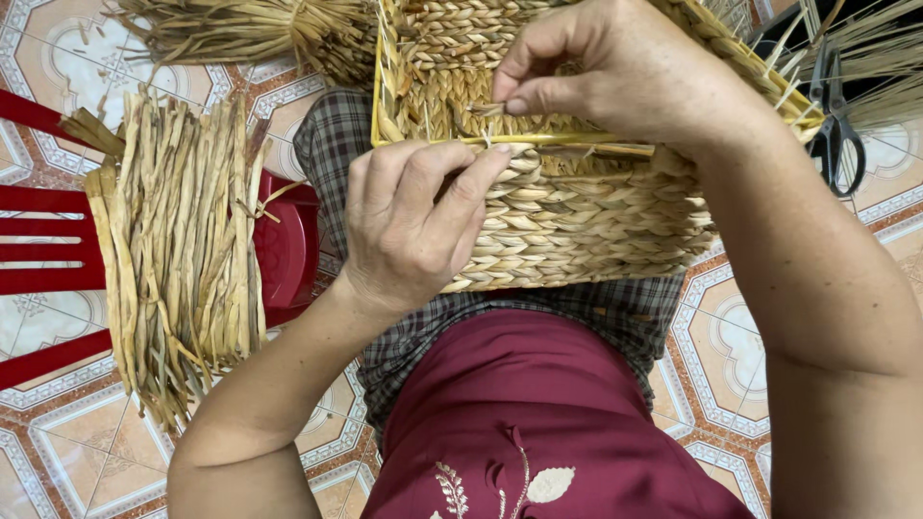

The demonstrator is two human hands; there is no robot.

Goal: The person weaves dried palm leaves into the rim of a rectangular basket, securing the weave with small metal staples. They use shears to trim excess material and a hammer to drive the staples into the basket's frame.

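Basket [577,216]: light, stiff woven body on a yellow frame (rests on the lap).
Left hand [409,226]: grips the basket wall.
Right hand [615,72]: pinches a dry, pliable strand [486,109] at the rim.

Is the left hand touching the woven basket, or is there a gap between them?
Touching. In the head view the left hand lies on the outer wall of the woven basket, its fingers curled against the braided weave just under the yellow rim, with no gap.

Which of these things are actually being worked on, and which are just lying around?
In use: woven basket, yellow frame rim, left hand, right hand.
Lying about: bundle of dried strands, red plastic stool, scissors.
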